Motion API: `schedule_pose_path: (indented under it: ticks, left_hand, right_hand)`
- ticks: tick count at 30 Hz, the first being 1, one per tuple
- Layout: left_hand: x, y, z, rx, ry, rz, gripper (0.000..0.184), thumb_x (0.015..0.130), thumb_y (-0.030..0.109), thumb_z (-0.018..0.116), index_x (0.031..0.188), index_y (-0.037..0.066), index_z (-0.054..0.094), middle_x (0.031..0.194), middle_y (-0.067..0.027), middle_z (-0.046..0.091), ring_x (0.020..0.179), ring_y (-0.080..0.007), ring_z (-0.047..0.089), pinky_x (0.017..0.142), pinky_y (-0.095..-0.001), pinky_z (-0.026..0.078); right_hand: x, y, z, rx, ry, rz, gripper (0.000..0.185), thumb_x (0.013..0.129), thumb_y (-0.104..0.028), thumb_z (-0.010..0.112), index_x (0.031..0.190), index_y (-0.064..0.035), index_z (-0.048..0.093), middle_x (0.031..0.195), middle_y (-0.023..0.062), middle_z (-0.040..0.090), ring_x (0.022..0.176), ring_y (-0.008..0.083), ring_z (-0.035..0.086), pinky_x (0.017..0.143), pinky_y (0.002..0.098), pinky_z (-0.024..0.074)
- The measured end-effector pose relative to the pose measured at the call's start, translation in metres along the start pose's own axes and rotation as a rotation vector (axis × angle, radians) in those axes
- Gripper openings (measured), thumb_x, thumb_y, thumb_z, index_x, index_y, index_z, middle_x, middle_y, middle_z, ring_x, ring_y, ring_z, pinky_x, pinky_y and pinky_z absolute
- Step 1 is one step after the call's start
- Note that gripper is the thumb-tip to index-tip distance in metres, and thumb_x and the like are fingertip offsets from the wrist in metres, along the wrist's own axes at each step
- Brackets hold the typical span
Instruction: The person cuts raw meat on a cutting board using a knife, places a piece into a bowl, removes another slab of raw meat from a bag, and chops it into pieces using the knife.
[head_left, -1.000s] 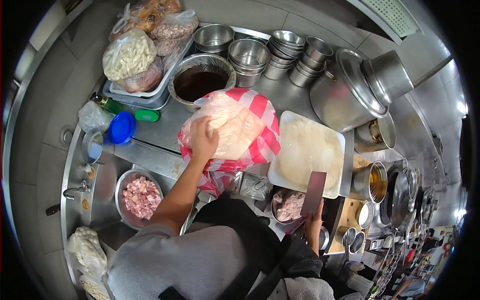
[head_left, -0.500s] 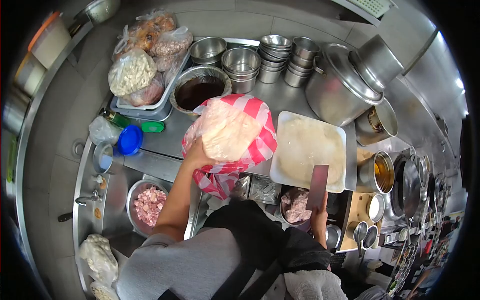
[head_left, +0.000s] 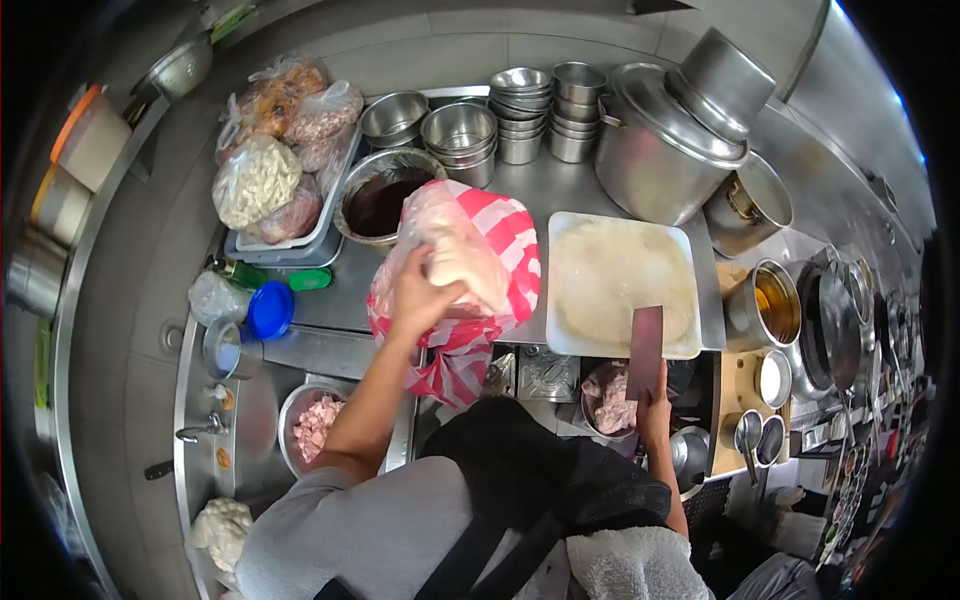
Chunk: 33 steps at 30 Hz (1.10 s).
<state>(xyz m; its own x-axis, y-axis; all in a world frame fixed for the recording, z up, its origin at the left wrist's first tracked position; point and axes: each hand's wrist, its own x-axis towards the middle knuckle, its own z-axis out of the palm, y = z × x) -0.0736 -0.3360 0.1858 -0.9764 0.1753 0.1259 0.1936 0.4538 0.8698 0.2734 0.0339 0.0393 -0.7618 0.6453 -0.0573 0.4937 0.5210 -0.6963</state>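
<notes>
At steel desk (head_left: 572, 188): pale raw meat (head_left: 470, 268) under left grip (head_left: 418, 300), closure unclear.
Keep rectangular metal cleaver (head_left: 646, 342), clasped in right grip (head_left: 654, 408), well clear.

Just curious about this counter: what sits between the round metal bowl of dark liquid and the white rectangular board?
In the head view, a pink and white striped plastic bag holding pale meat lies there.

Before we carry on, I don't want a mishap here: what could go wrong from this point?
The raw meat may be slick and could slip from the left hand. The loose part of the striped bag seems to hang past the front edge of the counter, so a tug might drag it down. The right hand holds the cleaver bare; a careless reach might meet it.
</notes>
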Motion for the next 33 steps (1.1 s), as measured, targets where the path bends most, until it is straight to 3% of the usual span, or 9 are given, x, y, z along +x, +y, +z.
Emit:
schedule_pose_path:
  ticks: [6,16,17,22,24,27,29,32,33]
  left_hand:
    - [-0.025,0.003,0.088,-0.028,0.183,0.553,0.082,0.074,0.019,0.098,0.145,0.001,0.061,0.122,-0.0185,0.072,0.109,-0.0361,0.071,0.097,-0.0469,0.057]
    - [-0.028,-0.005,0.119,-0.125,0.134,0.608,0.091,0.078,0.014,0.092,0.161,0.014,0.054,0.120,-0.0170,0.056,0.115,-0.0363,0.059,0.098,-0.0500,0.049]
    - [-0.028,-0.004,0.122,-0.068,0.103,0.620,0.089,0.079,0.015,0.091,0.161,0.017,0.055,0.125,-0.0179,0.054,0.119,-0.0377,0.058,0.102,-0.0517,0.049]
    - [-0.025,-0.010,0.130,-0.103,0.051,0.712,0.086,0.079,0.012,0.093,0.157,0.011,0.058,0.130,-0.0168,0.056,0.118,-0.0373,0.060,0.101,-0.0465,0.053]
    - [-0.026,-0.017,0.125,-0.425,0.097,0.682,0.076,0.085,0.012,0.091,0.153,0.006,0.058,0.135,-0.0147,0.057,0.118,-0.0298,0.063,0.101,-0.0424,0.054]
    - [-0.025,-0.049,0.135,-1.033,0.066,0.109,0.063,0.092,0.023,0.087,0.144,0.005,0.056,0.129,-0.0104,0.060,0.120,-0.0240,0.060,0.103,-0.0405,0.051]
    - [0.001,-0.093,0.129,-0.600,0.291,0.082,0.055,0.097,0.019,0.082,0.141,0.006,0.052,0.127,-0.0084,0.060,0.114,-0.0176,0.060,0.099,-0.0352,0.052]
    - [0.030,-0.105,0.086,-0.977,0.138,-0.008,0.067,0.090,0.017,0.087,0.143,0.000,0.049,0.140,-0.0180,0.064,0.128,-0.0247,0.064,0.108,-0.0362,0.053]
    - [0.041,-0.106,0.069,-0.703,0.084,-0.026,0.070,0.087,0.019,0.088,0.143,-0.001,0.051,0.142,-0.0197,0.064,0.130,-0.0267,0.064,0.109,-0.0357,0.052]
  right_hand:
    - [0.000,0.007,0.013,0.030,0.085,-0.155,0.087,0.104,-0.002,0.058,0.177,-0.0238,0.016,0.134,0.0390,0.067,0.118,0.0557,0.069,0.093,0.0538,0.0577]
    - [0.000,-0.004,0.011,0.021,0.035,-0.197,0.085,0.105,0.001,0.056,0.177,-0.0185,0.016,0.152,0.0361,0.059,0.138,0.0481,0.063,0.106,0.0473,0.0544]
    - [-0.001,-0.006,0.010,0.056,0.008,-0.107,0.081,0.106,-0.002,0.056,0.177,-0.0184,0.020,0.158,0.0310,0.056,0.145,0.0379,0.060,0.112,0.0421,0.0504]
    - [0.006,0.008,0.015,0.128,0.011,-0.098,0.081,0.106,-0.004,0.058,0.177,-0.0190,0.021,0.157,0.0304,0.058,0.142,0.0371,0.062,0.112,0.0417,0.0508]
    - [0.004,0.006,0.011,0.041,-0.006,-0.157,0.087,0.104,0.003,0.056,0.177,-0.0181,0.015,0.160,0.0338,0.053,0.146,0.0400,0.058,0.114,0.0432,0.0504]
    - [0.002,-0.006,0.008,-0.002,0.038,-0.197,0.087,0.103,0.003,0.056,0.177,-0.0172,0.015,0.153,0.0359,0.059,0.138,0.0445,0.064,0.109,0.0445,0.0531]
    - [-0.001,-0.007,0.009,-0.011,0.026,-0.156,0.088,0.102,0.003,0.057,0.177,-0.0174,0.015,0.146,0.0373,0.063,0.132,0.0487,0.067,0.104,0.0471,0.0556]
    - [0.000,-0.002,0.011,-0.011,0.052,-0.188,0.088,0.103,0.001,0.058,0.177,-0.0176,0.014,0.145,0.0377,0.063,0.131,0.0496,0.067,0.103,0.0480,0.0561]
    - [0.000,-0.001,0.011,-0.016,0.050,-0.176,0.087,0.104,-0.001,0.058,0.177,-0.0176,0.014,0.145,0.0380,0.063,0.130,0.0509,0.067,0.102,0.0491,0.0562]
